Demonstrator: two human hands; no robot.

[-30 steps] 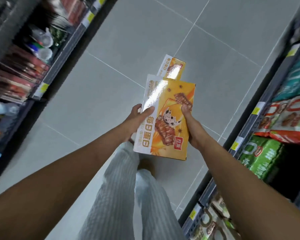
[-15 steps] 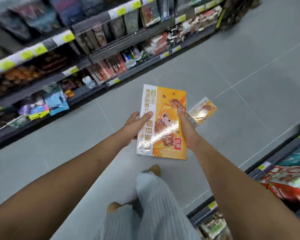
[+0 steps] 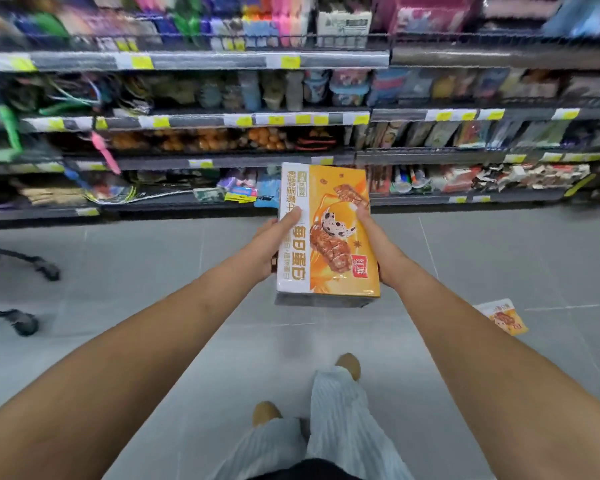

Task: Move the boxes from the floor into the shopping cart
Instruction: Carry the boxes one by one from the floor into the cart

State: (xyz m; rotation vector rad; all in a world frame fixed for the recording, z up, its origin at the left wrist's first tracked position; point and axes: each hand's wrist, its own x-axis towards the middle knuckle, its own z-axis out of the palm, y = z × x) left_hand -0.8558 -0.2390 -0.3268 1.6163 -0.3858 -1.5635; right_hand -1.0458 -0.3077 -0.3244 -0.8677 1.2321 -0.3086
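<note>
Gripping the box (image 3: 327, 237), left hand (image 3: 270, 244) and right hand (image 3: 375, 244) — fingertips hidden underneath.

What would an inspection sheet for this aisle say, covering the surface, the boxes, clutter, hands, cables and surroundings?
Surface: grey tiled floor.
Job's things: orange box held off the floor, printed face up; second box lying flat on the floor at the right; wheeled frame at the left edge, probably the cart, its basket out of view.
Clutter: nothing seen.
Hands: left hand grips the orange box's left edge, thumb on top; right hand grips its right edge the same way.
Cables: nothing seen.
Surroundings: stocked shelves with yellow price tags, blurred.
</note>
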